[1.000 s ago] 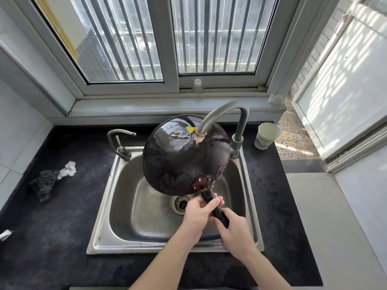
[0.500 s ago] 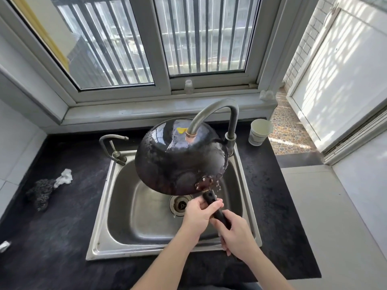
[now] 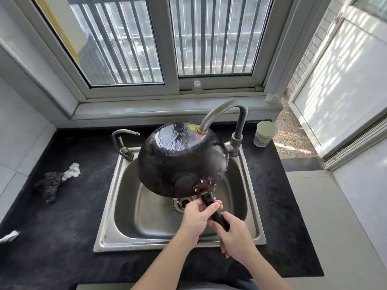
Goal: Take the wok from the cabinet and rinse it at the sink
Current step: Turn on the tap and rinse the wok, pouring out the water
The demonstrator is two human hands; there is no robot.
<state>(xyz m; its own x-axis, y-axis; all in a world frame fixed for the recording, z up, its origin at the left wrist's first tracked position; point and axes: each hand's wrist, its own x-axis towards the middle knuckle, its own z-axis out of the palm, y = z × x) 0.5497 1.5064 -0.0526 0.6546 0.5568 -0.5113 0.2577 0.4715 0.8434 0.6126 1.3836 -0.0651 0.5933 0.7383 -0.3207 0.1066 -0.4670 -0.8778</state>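
Wok held bottom-up under the tap

Wok hangs over the sink, tilted, its wet underside facing up, just below the tap spout. Left hand grips the black handle near the pan; right hand grips it lower down. A paper cup stands on the counter at the right

Black wok (inverted) over sink
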